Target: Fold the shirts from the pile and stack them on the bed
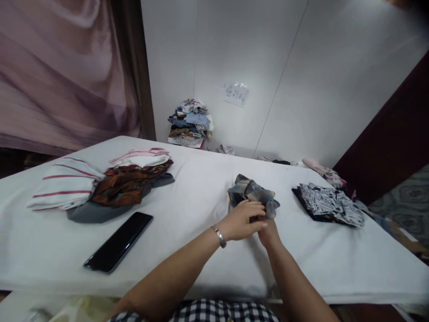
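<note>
A small bundled garment in blue, grey and tan plaid [252,192] lies on the white table [201,188], right of centre. My left hand [241,220], with a silver bracelet at the wrist, reaches across and rests its fingers on the bundle's near edge. My right hand [268,232] sits just below and under the left one, mostly hidden by it, at the same near edge. Whether its fingers grip the cloth I cannot see.
A black-and-white patterned folded garment [330,203] lies to the right. At the left sits a pile: striped white cloth [63,183], brown patterned cloth [129,183], pink-and-white folded cloth [142,156]. A black phone [119,241] lies near the front. A clothes heap [191,123] stands by the wall.
</note>
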Tool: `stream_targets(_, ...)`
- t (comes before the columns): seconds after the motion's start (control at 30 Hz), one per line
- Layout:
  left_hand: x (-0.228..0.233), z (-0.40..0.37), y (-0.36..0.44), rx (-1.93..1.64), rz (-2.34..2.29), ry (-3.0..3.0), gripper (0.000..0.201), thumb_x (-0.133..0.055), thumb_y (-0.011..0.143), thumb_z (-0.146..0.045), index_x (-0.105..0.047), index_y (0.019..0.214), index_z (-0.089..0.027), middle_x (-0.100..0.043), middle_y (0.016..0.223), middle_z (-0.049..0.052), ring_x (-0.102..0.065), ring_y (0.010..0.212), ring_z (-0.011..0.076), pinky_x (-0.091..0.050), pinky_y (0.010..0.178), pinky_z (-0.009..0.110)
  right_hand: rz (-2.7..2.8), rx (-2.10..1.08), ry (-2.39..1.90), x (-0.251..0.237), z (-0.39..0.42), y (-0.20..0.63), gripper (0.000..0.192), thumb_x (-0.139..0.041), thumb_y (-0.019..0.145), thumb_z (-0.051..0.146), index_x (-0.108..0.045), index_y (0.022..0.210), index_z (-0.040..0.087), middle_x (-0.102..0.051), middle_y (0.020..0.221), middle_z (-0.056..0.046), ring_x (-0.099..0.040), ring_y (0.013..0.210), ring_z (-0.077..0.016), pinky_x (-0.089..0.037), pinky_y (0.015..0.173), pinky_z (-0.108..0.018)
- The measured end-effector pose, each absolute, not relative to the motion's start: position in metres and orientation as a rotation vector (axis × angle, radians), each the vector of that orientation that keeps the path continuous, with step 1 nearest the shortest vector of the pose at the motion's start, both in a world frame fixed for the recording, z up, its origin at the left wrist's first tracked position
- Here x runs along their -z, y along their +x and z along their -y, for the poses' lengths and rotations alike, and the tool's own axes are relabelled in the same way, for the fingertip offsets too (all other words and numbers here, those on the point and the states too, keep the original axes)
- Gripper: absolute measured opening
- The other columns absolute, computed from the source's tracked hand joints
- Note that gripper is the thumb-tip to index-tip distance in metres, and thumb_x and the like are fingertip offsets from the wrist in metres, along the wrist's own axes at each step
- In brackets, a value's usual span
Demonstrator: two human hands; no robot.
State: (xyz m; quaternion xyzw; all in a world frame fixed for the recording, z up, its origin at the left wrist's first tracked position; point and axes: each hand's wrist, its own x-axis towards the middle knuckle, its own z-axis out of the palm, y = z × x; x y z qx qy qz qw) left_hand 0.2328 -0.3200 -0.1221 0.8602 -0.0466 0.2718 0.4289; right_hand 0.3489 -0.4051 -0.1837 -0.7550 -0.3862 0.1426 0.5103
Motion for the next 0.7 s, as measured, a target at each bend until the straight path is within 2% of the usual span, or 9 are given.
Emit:
stream_targets(0.1,0.149,0.301,0.226,-0.861,-0.236,2.054,0.02,-0.057,0.083,-0.029,-0.068,0.099,-0.023,-0.068,0.115,0.005,-0.06,0.11,0.0211,-0.045,0.099,0.038,0.546,-0.584,-1.323,0.182,0.413,0.366,0.048,-0.049,0.086,0.057,-0.062,0.117,0.024,-0.07,0.112,-0.005,-0.065,0.103,-0.0223,-0.057,0.083,-0.038)
stream_targets(0.17,0.167,0.285,0.223,-0.846,-0.493,2.031,0.021,-0.054,0.084,-0.027,-0.067,0.1,-0.022,-0.069,0.109,0.005,-0.063,0.1,0.0203,-0.049,0.092,0.037,0.353,-0.718,-1.025,0.172,0.419,0.377,0.04,-0.062,0.08,0.052,-0.067,0.108,0.025,-0.073,0.105,-0.003,-0.066,0.1,-0.0221,-0.057,0.083,-0.037)
stream_targets(0.3,0.184,0.27,0.226,-0.769,-0.642,2.03,0.031,-0.054,0.083,-0.03,-0.06,0.113,-0.021,-0.062,0.119,0.007,-0.063,0.087,0.0182,-0.052,0.081,0.035,0.366,-0.741,-0.823,0.14,0.425,0.385,0.039,-0.054,0.085,0.056,-0.068,0.11,0.029,-0.072,0.108,-0.001,-0.063,0.11,-0.0211,-0.049,0.098,-0.04)
stream_targets(0.43,0.176,0.272,0.235,-0.797,-0.658,2.077,0.045,-0.054,0.084,-0.04,-0.054,0.124,-0.02,-0.058,0.124,0.009,-0.063,0.084,0.0179,-0.05,0.082,0.035,0.444,-0.75,-0.764,0.115,0.423,0.376,0.047,-0.047,0.086,0.064,-0.068,0.111,0.029,-0.072,0.11,-0.001,-0.058,0.119,-0.0226,-0.043,0.105,-0.044)
stream_targets(0.57,0.172,0.276,0.245,-0.674,-0.679,2.143,0.055,-0.06,0.078,-0.045,-0.054,0.126,-0.019,-0.063,0.119,0.012,-0.064,0.092,0.0252,-0.05,0.084,0.038,0.486,-0.871,-0.755,0.11,0.421,0.36,0.051,-0.05,0.082,0.067,-0.068,0.109,0.027,-0.071,0.11,-0.003,-0.056,0.121,-0.0239,-0.042,0.106,-0.043)
stream_targets(0.63,0.177,0.28,0.252,-0.557,-0.607,2.121,0.048,-0.062,0.076,-0.041,-0.06,0.118,-0.019,-0.069,0.109,0.011,-0.064,0.096,0.0272,-0.051,0.083,0.037,0.492,-0.97,-0.763,0.113,0.417,0.349,0.052,-0.054,0.08,0.067,-0.068,0.109,0.026,-0.071,0.11,-0.004,-0.056,0.121,-0.0243,-0.043,0.106,-0.042)
stream_targets(0.7,0.183,0.286,0.26,-0.497,-0.537,2.097,0.033,-0.063,0.074,-0.033,-0.068,0.105,-0.022,-0.072,0.099,0.008,-0.065,0.096,0.0253,-0.051,0.085,0.035,0.501,-1.052,-0.775,0.116,0.411,0.337,0.052,-0.058,0.079,0.064,-0.067,0.112,0.025,-0.071,0.11,-0.004,-0.056,0.121,-0.0243,-0.043,0.106,-0.04)
